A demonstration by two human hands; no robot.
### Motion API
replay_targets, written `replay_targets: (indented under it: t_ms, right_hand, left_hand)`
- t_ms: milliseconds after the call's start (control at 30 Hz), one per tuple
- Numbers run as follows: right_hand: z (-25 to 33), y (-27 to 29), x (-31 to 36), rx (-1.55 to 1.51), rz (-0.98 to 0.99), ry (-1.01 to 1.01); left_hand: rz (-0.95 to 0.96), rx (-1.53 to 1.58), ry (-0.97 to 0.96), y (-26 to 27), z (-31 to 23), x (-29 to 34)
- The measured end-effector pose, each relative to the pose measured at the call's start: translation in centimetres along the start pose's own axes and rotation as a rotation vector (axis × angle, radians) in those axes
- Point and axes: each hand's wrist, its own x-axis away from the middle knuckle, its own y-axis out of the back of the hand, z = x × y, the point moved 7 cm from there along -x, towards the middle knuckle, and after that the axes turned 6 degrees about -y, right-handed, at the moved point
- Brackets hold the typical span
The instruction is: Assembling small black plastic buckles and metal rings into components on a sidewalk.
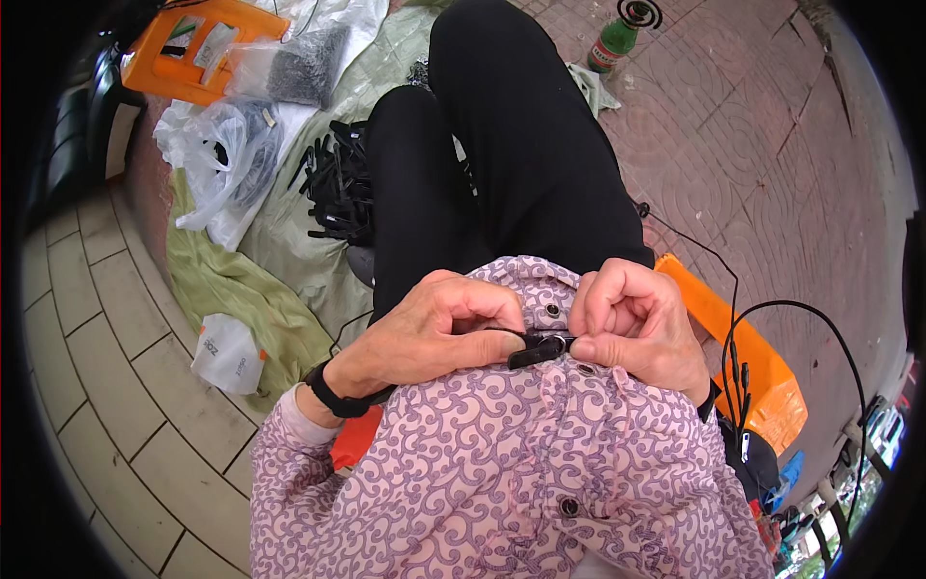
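In front of my shirt, both hands meet at a small black strap-like piece (pixel 533 356) with a shiny metal ring or pin at its right end. My left hand (pixel 429 333) is closed, its thumb and index finger pinching the left part of the piece. From the other side my right hand (pixel 641 328) pinches close to the metal end, fingers curled in. What lies under the right fingertips is too small to make out. Beyond my left knee, a heap of similar black pieces (pixel 340 188) lies on a pale green sheet (pixel 313 265).
Orange plastic stools (pixel 178 87) (pixel 772 376) stand at the far left and to my right. A plastic bag (pixel 227 154) and a clear bag of dark bits (pixel 304 68) lie at the left. Far right stands a green bottle (pixel 613 43). Black cables (pixel 738 289) loop beside my right arm.
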Motion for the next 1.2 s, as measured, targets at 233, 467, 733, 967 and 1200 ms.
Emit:
replay_targets:
  t_ms: [233, 467, 733, 967, 1200]
  right_hand:
    - [-0.5, -0.1, 0.1, 0.014, 0.008, -0.034]
    - [1.2, 0.2, -1.3, -0.049, -0.054, 0.035]
    - [2.2, 0.8, -2.6, 0.022, -0.234, 0.213]
    - [2.3, 0.7, -2.9, 0.067, -0.269, 0.316]
    - [2.7, 0.5, -2.8, 0.073, -0.263, 0.298]
  left_hand:
    - [-0.023, -0.034, 0.026, 0.7, 0.1, 1.2]
    - [-0.141, 0.246, 0.052, 2.3, -0.1, -0.5]
    - [-0.301, 0.283, 0.066, 1.4, 1.0, -1.4]
    - [-0.446, 0.085, -0.328, 1.8, -1.3, -3.1]
    - [-0.467, 0.038, -0.270, 1.6, -1.4, -3.8]
